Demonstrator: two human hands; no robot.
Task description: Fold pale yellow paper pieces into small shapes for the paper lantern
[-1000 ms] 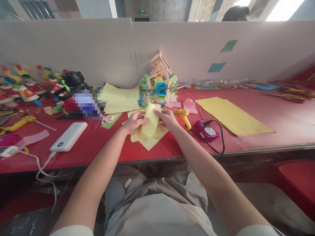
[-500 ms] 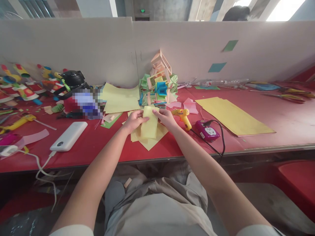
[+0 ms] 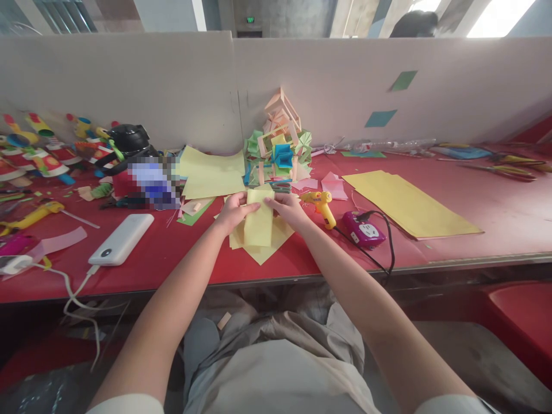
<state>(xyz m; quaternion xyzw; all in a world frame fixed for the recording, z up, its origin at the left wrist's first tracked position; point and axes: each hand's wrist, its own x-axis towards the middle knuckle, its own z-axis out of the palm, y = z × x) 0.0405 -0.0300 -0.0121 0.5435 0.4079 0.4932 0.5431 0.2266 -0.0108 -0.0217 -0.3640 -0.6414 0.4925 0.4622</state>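
Left hand [image 3: 234, 213] and right hand [image 3: 290, 208] grip the yellow paper [image 3: 259, 227] by its opposite edges, left of the glue gun [image 3: 323, 208]. Looks folded to a narrow strip, unshaped beyond that. Loose sheets [image 3: 261, 255], also left of the glue gun, apparently unfolded.

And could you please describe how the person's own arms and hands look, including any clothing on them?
The left hand and right hand wear no gloves, and no watch or bracelet shows. The forearms are bare; plain off-white sleeves show at the bottom edge.
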